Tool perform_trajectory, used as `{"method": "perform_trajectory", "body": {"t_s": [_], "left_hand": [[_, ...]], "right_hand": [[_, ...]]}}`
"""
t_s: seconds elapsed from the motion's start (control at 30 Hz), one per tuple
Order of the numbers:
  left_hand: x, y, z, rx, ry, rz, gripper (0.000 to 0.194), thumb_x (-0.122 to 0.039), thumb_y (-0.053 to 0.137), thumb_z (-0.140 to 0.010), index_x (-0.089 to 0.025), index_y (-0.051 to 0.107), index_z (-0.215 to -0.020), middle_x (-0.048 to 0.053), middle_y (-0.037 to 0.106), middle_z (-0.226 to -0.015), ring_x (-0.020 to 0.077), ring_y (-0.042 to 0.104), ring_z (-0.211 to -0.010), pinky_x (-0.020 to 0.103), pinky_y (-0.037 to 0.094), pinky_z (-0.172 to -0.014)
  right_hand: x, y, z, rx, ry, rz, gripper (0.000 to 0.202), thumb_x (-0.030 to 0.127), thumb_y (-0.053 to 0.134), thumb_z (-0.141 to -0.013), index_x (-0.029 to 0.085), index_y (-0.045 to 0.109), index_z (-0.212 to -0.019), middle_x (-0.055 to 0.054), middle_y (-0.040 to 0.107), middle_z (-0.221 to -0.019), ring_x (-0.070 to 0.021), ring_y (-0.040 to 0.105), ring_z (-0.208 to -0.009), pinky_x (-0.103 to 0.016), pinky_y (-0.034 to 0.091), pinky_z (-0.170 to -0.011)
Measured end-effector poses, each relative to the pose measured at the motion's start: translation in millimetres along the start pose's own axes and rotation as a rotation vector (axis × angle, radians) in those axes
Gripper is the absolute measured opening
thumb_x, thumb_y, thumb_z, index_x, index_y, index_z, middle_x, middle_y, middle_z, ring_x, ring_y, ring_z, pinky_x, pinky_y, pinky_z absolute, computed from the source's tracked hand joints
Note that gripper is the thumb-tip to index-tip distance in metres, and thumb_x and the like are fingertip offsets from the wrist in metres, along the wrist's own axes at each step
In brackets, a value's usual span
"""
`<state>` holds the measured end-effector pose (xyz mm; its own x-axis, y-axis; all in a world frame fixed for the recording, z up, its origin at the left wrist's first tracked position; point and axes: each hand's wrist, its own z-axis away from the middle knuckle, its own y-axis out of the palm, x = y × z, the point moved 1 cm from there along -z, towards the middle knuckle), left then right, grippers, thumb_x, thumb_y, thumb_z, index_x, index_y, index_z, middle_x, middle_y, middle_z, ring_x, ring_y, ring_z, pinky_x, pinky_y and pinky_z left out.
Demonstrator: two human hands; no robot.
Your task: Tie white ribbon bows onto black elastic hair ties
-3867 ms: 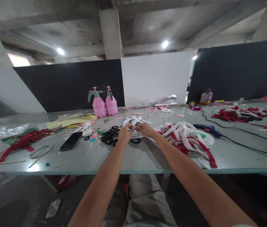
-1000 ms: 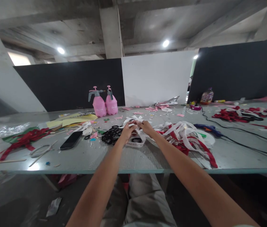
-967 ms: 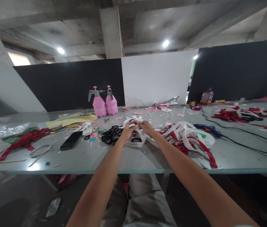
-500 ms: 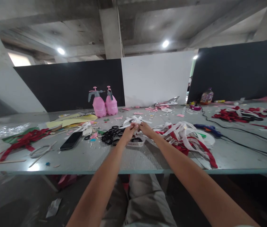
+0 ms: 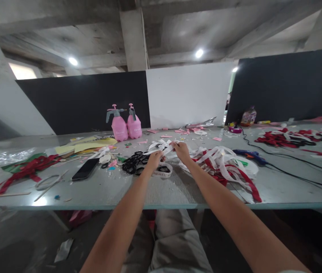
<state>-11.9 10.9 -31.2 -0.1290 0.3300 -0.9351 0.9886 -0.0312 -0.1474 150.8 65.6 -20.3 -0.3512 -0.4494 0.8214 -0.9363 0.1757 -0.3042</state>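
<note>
Over the middle of the table, my left hand is closed on a white ribbon. Just to its right and slightly higher, my right hand pinches the same ribbon, a short stretch of it between the hands. A printed white ribbon loop hangs below my left hand, near the table top. Black elastic bands lie in a heap left of my left hand. To the right of my right wrist is a tangled pile of white and red ribbons.
A black phone, red ribbons and yellow paper lie left. Two pink spray bottles stand at the back. A blue glue gun with a black cable lies right, before more red ribbons.
My hands, together before, have moved apart. My right hand went right and slightly up, showing a stretch of white ribbon between them.
</note>
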Motion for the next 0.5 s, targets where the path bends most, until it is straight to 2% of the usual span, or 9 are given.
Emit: {"method": "perform_trajectory", "body": {"t_s": [0.13, 0.2, 0.27, 0.4, 0.5], "left_hand": [[-1.0, -0.7, 0.4, -0.082, -0.029, 0.037, 0.029, -0.044, 0.059, -0.074, -0.016, 0.062, -0.075, 0.001, 0.059, -0.064, 0.0090, 0.049, -0.054, 0.020, 0.034, -0.049], [-2.9, -0.1, 0.9, -0.082, -0.028, 0.067, 0.036, -0.048, 0.062, -0.072, -0.016, 0.063, -0.087, 0.001, 0.061, -0.071, 0.0095, 0.051, -0.056, 0.020, 0.035, -0.050], [-4.1, 0.4, 1.1, -0.064, -0.016, 0.067, 0.041, -0.050, 0.065, -0.069, -0.016, 0.063, -0.092, 0.002, 0.062, -0.075, 0.0099, 0.052, -0.057, 0.021, 0.036, -0.051], [-2.1, 0.1, -0.5, -0.005, 0.038, 0.079, 0.037, -0.044, 0.070, -0.065, -0.014, 0.063, -0.085, 0.001, 0.062, -0.070, 0.0099, 0.051, -0.059, 0.021, 0.037, -0.056], [1.5, -1.6, -2.6, -0.031, 0.046, 0.027, 0.030, -0.041, 0.068, -0.067, -0.013, 0.061, -0.075, -0.001, 0.058, -0.062, 0.0084, 0.046, -0.055, 0.021, 0.035, -0.055]], "right_hand": [[3.5, 7.4, 4.9, 0.103, -0.005, 0.025, 0.050, 0.060, 0.049, -0.074, 0.015, 0.055, -0.052, 0.002, 0.040, -0.043, -0.0094, 0.036, -0.046, -0.024, 0.023, -0.046], [6.8, 12.6, 8.3, 0.168, -0.041, 0.020, 0.050, 0.061, 0.051, -0.071, 0.017, 0.048, -0.047, 0.003, 0.037, -0.042, -0.0085, 0.033, -0.045, -0.024, 0.022, -0.046], [10.1, 16.1, 11.3, 0.200, -0.066, 0.008, 0.050, 0.061, 0.053, -0.070, 0.018, 0.044, -0.046, 0.003, 0.037, -0.042, -0.0079, 0.032, -0.045, -0.023, 0.022, -0.045], [14.5, 15.5, 13.6, 0.222, -0.075, -0.031, 0.046, 0.059, 0.055, -0.069, 0.017, 0.046, -0.051, 0.002, 0.043, -0.044, -0.0082, 0.037, -0.045, -0.022, 0.025, -0.046], [15.7, 12.7, 13.3, 0.212, -0.052, -0.034, 0.043, 0.057, 0.056, -0.069, 0.017, 0.049, -0.055, 0.002, 0.046, -0.046, -0.0087, 0.040, -0.045, -0.022, 0.028, -0.047]]}}
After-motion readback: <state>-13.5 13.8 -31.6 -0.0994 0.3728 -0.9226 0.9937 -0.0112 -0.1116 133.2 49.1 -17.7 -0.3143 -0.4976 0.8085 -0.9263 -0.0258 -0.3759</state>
